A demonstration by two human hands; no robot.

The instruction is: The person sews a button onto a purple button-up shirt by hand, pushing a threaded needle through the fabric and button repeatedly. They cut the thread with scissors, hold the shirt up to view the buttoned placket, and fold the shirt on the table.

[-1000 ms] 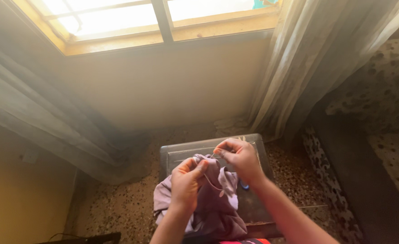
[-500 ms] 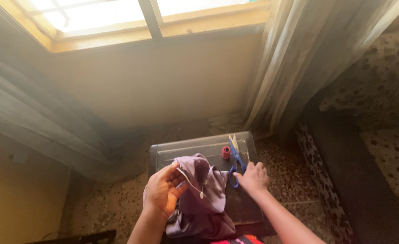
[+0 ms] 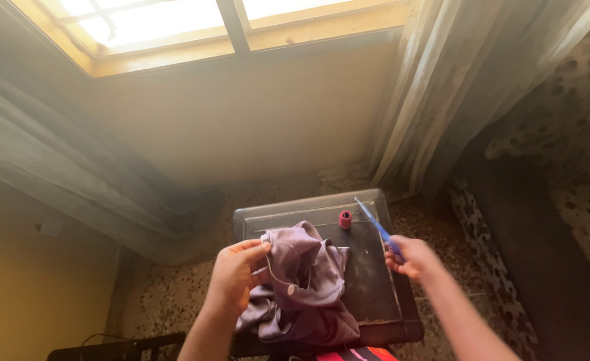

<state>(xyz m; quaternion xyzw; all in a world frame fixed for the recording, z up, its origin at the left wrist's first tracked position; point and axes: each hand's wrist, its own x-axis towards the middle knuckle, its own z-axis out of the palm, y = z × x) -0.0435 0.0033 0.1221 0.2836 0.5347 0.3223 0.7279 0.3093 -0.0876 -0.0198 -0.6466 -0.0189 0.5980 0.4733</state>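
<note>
Since half a second ago, the right hand [image 3: 412, 257] has lifted the blue-handled scissors [image 3: 377, 227] off the dark rectangular worktop [image 3: 375, 281]; its grip is closed round the handles, blades pointing to eleven o'clock. That leaves the cutting tool ready in hand. At nine o'clock from it, the crumpled mauve satin cloth [image 3: 305, 287] lies on the worktop's near-left part, pinched at its upper edge by the left hand [image 3: 234, 277], a white cord [image 3: 278, 281] trailing across it. A small red thread spool [image 3: 345, 219] stands at twelve o'clock, just beside the blades. Sheer curtains [image 3: 435, 100] hang behind, well apart.
</note>
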